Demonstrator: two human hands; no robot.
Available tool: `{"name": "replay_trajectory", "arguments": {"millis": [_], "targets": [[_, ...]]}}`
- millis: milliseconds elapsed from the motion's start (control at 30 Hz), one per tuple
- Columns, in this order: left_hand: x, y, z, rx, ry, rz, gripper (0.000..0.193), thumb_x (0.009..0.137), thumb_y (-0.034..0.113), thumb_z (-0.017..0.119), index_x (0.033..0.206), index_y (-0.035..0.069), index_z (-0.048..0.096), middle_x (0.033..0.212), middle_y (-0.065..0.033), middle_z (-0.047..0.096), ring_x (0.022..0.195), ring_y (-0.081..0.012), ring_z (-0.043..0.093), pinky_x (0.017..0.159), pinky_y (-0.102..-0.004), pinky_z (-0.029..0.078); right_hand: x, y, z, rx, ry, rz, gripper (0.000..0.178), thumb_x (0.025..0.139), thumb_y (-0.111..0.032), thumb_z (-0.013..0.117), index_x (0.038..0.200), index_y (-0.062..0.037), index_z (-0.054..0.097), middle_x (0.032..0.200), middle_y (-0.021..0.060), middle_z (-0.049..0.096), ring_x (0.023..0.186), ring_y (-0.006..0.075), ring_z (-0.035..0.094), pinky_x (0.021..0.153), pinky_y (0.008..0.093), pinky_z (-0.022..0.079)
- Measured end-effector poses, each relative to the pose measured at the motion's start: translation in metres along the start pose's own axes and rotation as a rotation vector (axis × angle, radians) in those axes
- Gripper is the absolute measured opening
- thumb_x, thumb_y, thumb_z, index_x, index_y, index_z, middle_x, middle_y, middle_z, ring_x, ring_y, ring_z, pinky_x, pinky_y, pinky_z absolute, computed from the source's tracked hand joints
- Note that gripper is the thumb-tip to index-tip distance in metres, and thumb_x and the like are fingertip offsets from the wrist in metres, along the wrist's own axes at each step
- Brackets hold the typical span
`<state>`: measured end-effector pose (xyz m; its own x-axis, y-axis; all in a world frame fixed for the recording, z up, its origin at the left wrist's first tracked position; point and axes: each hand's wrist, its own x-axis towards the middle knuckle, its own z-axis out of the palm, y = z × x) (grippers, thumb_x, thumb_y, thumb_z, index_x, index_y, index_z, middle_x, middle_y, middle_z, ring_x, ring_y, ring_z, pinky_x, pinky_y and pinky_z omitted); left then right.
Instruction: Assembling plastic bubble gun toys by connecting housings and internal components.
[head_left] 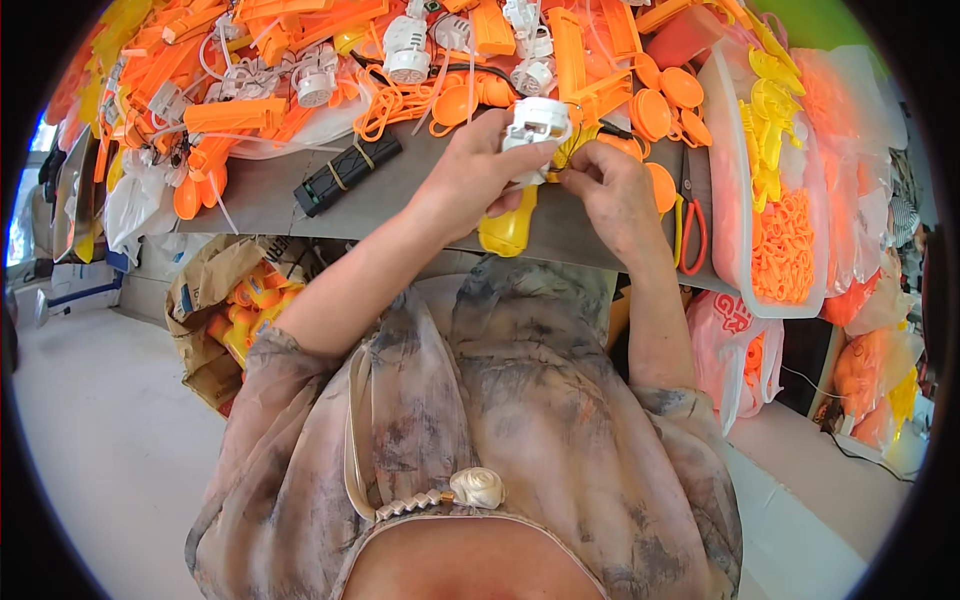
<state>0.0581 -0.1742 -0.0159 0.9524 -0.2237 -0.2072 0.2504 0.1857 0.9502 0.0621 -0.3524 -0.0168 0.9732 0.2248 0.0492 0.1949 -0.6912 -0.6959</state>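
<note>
My left hand is closed round a white plastic mechanism with a ribbed round body, held just above the table's near edge. Below those fingers a yellow rounded plastic piece sticks out; whether it is joined to the mechanism I cannot tell. Close by on the right, the fingers of my right hand are pinched together beside a small yellow part. What they grip is hidden. Orange round discs lie just beyond that hand.
A heap of orange plastic parts and white mechanisms covers the table's far side. A black stick-shaped thing with a band lies left. Red-and-yellow-handled scissors lie right, beside a bin of orange and yellow pieces. Bags stand below.
</note>
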Motion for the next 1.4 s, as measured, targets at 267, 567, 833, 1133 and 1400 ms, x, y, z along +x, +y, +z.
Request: {"name": "replay_trajectory", "arguments": {"millis": [267,567,833,1133,1400], "targets": [[0.021,0.051,0.007,0.991,-0.249,0.338,0.041,0.081,0.03,0.059,0.1,-0.006,0.054,0.088,-0.0253,0.062,0.089,-0.0388,0.06,0.076,-0.0446,0.047,-0.006,-0.012,0.008,0.443,0.09,0.293,0.013,0.084,-0.012,0.061,0.089,0.0008,0.058,0.068,0.0029,0.056,0.051,0.0076,0.05,0.045,0.0227,0.04],[0.032,0.017,-0.006,0.624,-0.145,0.165,0.048,0.079,0.031,0.067,0.106,-0.006,0.055,0.073,-0.0151,0.061,0.057,-0.0201,0.061,0.052,-0.0329,0.048,-0.016,-0.001,0.035,0.456,0.305,0.251,0.015,0.086,-0.012,0.062,0.079,-0.0013,0.053,0.062,0.0021,0.054,0.052,0.0073,0.051,0.046,0.0223,0.04],[0.033,0.008,-0.01,0.47,-0.111,0.115,0.041,0.08,0.025,0.067,0.103,-0.006,0.054,0.067,-0.0106,0.059,0.049,-0.0148,0.057,0.045,-0.0299,0.046,-0.015,0.001,0.051,-0.064,0.52,-0.162,0.018,0.084,-0.007,0.062,0.076,0.0001,0.048,0.063,0.0102,0.055,0.05,0.0177,0.053,0.048,0.0305,0.042],[0.032,0.0,-0.006,0.457,-0.042,0.159,0.036,0.081,0.025,0.066,0.096,-0.005,0.053,0.069,-0.0109,0.06,0.05,-0.0152,0.059,0.045,-0.0305,0.046,-0.015,-0.007,0.054,-0.316,0.549,-0.249,0.016,0.08,-0.003,0.06,0.081,-0.0016,0.044,0.071,0.014,0.051,0.058,0.0319,0.055,0.049,0.0394,0.044],[0.03,-0.005,-0.001,0.478,-0.033,0.187,0.029,0.086,0.021,0.063,0.099,-0.003,0.052,0.064,-0.0035,0.053,0.044,-0.0079,0.049,0.039,-0.024,0.037,-0.018,-0.004,0.06,-0.304,0.619,-0.279,0.017,0.079,0.001,0.063,0.078,-0.0013,0.045,0.064,0.0146,0.051,0.055,0.0326,0.053,0.048,0.0401,0.042]]}}
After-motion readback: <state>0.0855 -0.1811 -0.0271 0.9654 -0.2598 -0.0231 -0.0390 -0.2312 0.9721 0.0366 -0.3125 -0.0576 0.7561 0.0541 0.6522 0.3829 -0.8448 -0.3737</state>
